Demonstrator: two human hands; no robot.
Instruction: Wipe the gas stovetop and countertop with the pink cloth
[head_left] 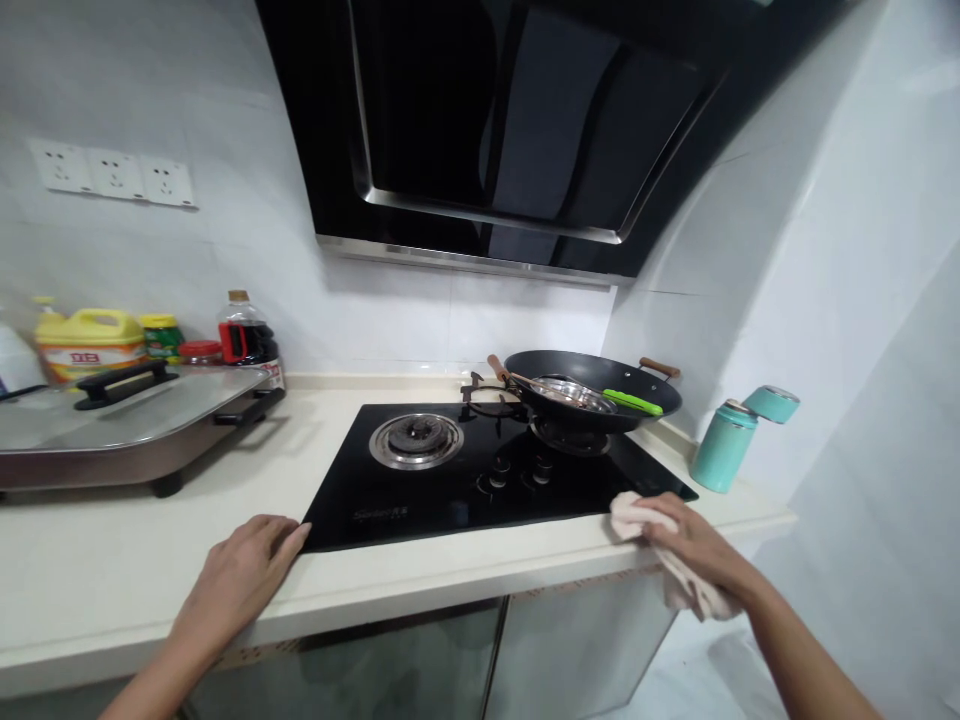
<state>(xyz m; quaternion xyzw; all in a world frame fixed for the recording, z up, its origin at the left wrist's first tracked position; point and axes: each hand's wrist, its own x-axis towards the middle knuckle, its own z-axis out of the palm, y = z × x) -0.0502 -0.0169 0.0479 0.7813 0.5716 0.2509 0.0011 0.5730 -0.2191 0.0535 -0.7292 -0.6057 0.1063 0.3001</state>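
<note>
My left hand [244,570] rests on the cream countertop [390,578], its fingertips at the front left corner of the black glass gas stove [442,515]. It holds nothing, and its thumb is apart from the fingers. In my right hand [686,535] is a pale pink cloth [637,515], pressed at the stove's front right edge. Part of the cloth hangs down over the counter's edge. The left burner [417,440] is bare. A black wok [592,362] sits at the right burner, with a metal bowl [566,392] and a bright green-handled utensil [632,402] in it.
A teal flask [724,445] with its lid open stands right of the stove. On the left are a lidded electric pan [142,420], a yellow jug [90,340] and a dark sauce bottle [251,340]. A black range hood [487,130] overhangs the stove.
</note>
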